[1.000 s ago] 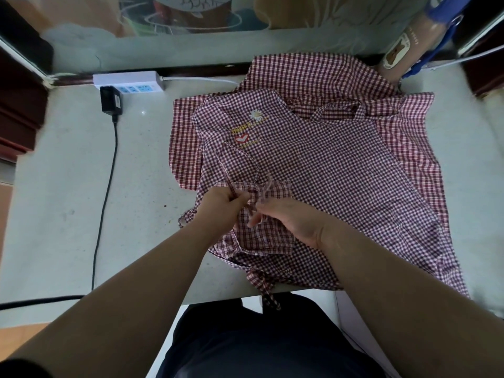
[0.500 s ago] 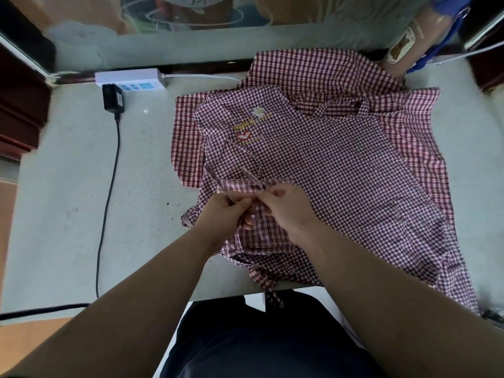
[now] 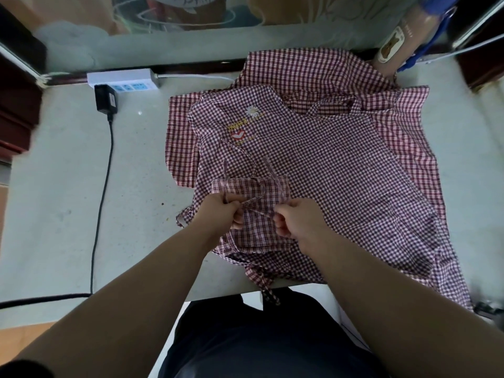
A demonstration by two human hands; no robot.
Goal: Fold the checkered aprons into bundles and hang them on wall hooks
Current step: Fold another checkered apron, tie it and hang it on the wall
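Head view: left hand (image 3: 222,211), right hand (image 3: 298,221) pinch apron ties (image 3: 255,207).

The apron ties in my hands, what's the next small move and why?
Probably pull both ends outward to cinch the knot. The left hand and right hand each pinch a thin tie, crossed over the small folded bundle, and the crossing looks loose.

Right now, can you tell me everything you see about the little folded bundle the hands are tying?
The folded bundle is red-and-white checkered cloth, soft and thin-looking, folded into a small flat rectangle. It lies on top of the spread aprons near the table's front edge. Thin matching ties cross over it. The left hand and right hand each pinch a tie end, pulling them apart across the bundle.
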